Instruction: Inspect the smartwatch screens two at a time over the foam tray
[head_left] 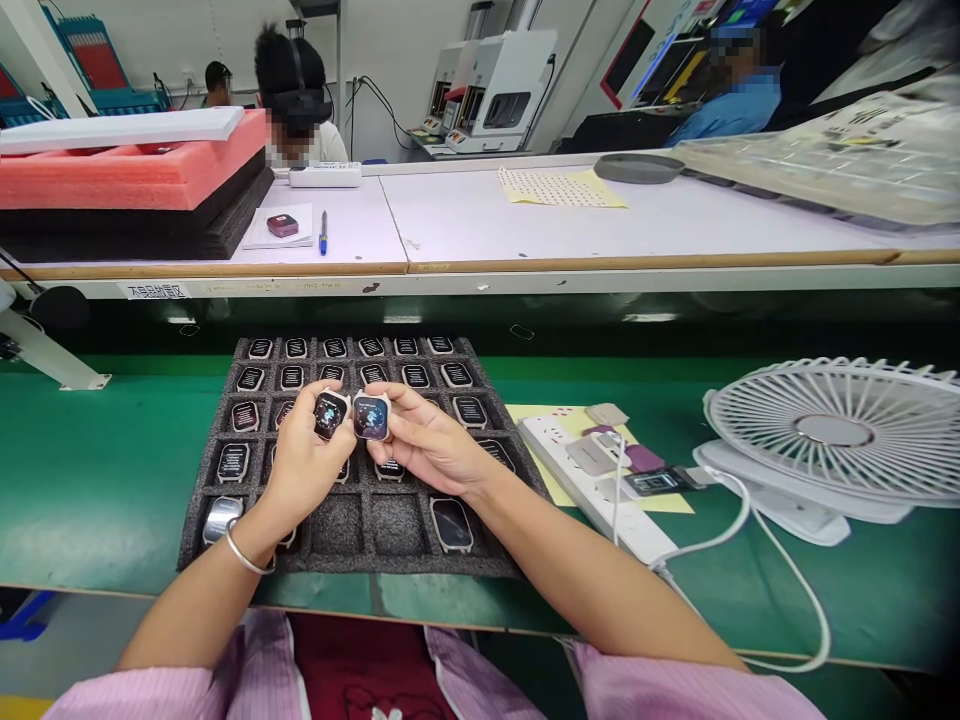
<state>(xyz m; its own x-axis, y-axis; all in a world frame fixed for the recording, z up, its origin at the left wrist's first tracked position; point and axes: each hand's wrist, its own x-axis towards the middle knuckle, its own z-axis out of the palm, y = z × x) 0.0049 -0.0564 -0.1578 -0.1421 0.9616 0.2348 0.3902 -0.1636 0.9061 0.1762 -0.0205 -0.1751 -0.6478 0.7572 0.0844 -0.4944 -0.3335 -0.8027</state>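
Note:
My left hand (304, 460) grips a strapless smartwatch (331, 413) between thumb and fingers, its lit screen facing me. Close beside it, a second smartwatch (371, 416) with a lit screen is pinched in my right hand (431, 440). Both are held up over a black foam tray (199, 470) with rows of square pockets. Most visible pockets hold similar watch cases, many with text on their screens. In the front row, two middle pockets show bare foam, and a watch with a dark screen (451, 525) lies to their right. My hands and forearms hide part of the tray.
Right of the tray are a white power strip (600, 490) with chargers and cables, yellow paper (551, 412) and a white fan (832, 430). Pink foam (150, 175) is stacked on the shelf (450, 225) behind, near a blue pen (323, 233). Several people are beyond.

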